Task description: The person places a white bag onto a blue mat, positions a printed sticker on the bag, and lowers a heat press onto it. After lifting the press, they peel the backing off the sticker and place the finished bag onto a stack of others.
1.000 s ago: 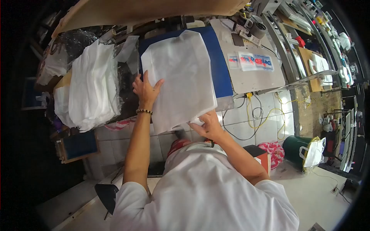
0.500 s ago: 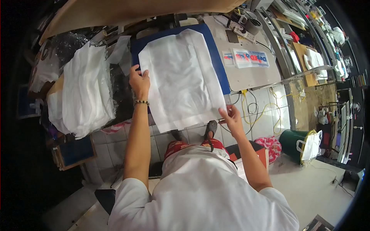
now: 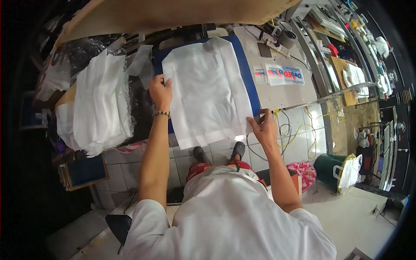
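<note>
A white fabric-like bag (image 3: 203, 91) lies on a dark blue board (image 3: 249, 82), its lower end hanging past the board toward my body. My left hand (image 3: 161, 93) rests at the left edge of the bag, fingers bent and thumb apart from them, the thumb against the edge. At the lower right corner is my right hand (image 3: 264, 130), with thumb and fingers apart; its thumb touches the bag's edge and its fingers are beside the board's corner. What lies under the fingertips is partly hidden.
Left of the board sits a pile of white bags (image 3: 97, 102) in clear plastic. Printed plastic packets (image 3: 284, 75) lie on the pale table (image 3: 286, 97) at right, near a power strip (image 3: 277, 47). A brown panel (image 3: 173, 17) overhangs the far side. Yellow cables (image 3: 313, 130) trail on the floor.
My right hand's fingers have spread and shifted outward from the bag's corner. The bag's lower right edge sits slightly further left on the board. The camera view has tilted a little.
</note>
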### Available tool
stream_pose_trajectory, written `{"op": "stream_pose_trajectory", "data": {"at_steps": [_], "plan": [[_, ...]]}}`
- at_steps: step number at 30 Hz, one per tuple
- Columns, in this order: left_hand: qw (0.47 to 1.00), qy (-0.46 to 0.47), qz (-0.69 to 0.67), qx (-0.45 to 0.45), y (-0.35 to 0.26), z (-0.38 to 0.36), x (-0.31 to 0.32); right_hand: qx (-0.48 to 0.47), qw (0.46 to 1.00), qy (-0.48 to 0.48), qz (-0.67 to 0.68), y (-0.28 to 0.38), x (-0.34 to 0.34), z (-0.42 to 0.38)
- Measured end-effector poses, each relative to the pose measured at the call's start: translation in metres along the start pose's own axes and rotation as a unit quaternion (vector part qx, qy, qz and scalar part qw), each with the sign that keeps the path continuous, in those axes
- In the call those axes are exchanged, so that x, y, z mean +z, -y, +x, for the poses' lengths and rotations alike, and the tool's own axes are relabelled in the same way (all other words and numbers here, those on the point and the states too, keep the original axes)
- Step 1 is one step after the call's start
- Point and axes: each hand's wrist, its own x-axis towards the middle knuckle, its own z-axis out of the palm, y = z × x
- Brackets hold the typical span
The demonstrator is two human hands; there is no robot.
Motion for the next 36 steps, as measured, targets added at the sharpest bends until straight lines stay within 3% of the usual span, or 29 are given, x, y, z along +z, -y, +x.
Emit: {"op": "stream_pose_trajectory", "data": {"at_steps": [1, 2, 3, 5, 6, 8, 9, 11, 19, 21, 23, 24, 25, 28, 31, 36], "plan": [[0.996, -0.016, 0.044, 0.07, -0.002, -0.004, -0.002, -0.071, 0.994, -0.063, -0.05, 0.014, -0.003, -0.001], [0.993, -0.01, 0.081, 0.085, -0.018, -0.014, -0.008, -0.141, 0.977, -0.126, -0.099, 0.024, -0.001, 0.0], [0.988, -0.002, 0.118, 0.099, -0.038, -0.025, -0.011, -0.143, 0.977, -0.124, -0.099, 0.032, 0.006, 0.008], [0.988, 0.085, 0.006, 0.133, -0.045, -0.043, 0.01, -0.33, 0.938, -0.032, -0.104, 0.054, 0.024, 0.035], [0.987, 0.082, 0.005, 0.135, -0.06, -0.049, 0.012, -0.332, 0.937, -0.034, -0.104, 0.064, 0.036, 0.043], [0.958, 0.188, 0.15, 0.154, -0.084, -0.065, 0.009, -0.366, 0.891, -0.093, -0.252, 0.074, 0.059, 0.057], [0.959, 0.183, 0.149, 0.156, -0.083, -0.067, 0.012, -0.37, 0.889, -0.097, -0.251, 0.069, 0.065, 0.063], [0.952, 0.193, 0.167, 0.171, -0.08, -0.069, 0.015, -0.276, 0.925, -0.039, -0.258, 0.058, 0.076, 0.066], [0.938, 0.217, 0.182, 0.2, -0.083, -0.069, 0.01, -0.282, 0.92, -0.116, -0.247, 0.048, 0.08, 0.07], [0.931, 0.242, 0.203, 0.184, -0.081, -0.068, 0.009, -0.296, 0.936, -0.081, -0.175, 0.048, 0.063, 0.082], [0.928, 0.237, 0.208, 0.199, -0.075, -0.068, 0.014, -0.265, 0.948, -0.176, -0.002, 0.044, 0.032, 0.119], [0.927, 0.241, 0.212, 0.196, -0.075, -0.068, 0.014, -0.269, 0.928, -0.255, -0.027, 0.025, 0.026, 0.15], [0.925, 0.245, 0.217, 0.193, -0.076, -0.069, 0.014, -0.219, 0.944, -0.246, -0.022, -0.022, 0.026, 0.191], [0.92, 0.255, 0.226, 0.192, -0.078, -0.067, 0.013, -0.082, 0.95, -0.204, -0.222, -0.104, 0.018, 0.243], [0.918, 0.26, 0.228, 0.192, -0.078, -0.066, 0.011, -0.067, 0.951, -0.168, -0.25, -0.129, 0.014, 0.249], [0.917, 0.271, 0.22, 0.192, -0.087, -0.066, 0.006, -0.058, 0.948, -0.167, -0.263, -0.117, 0.006, 0.238]]}}
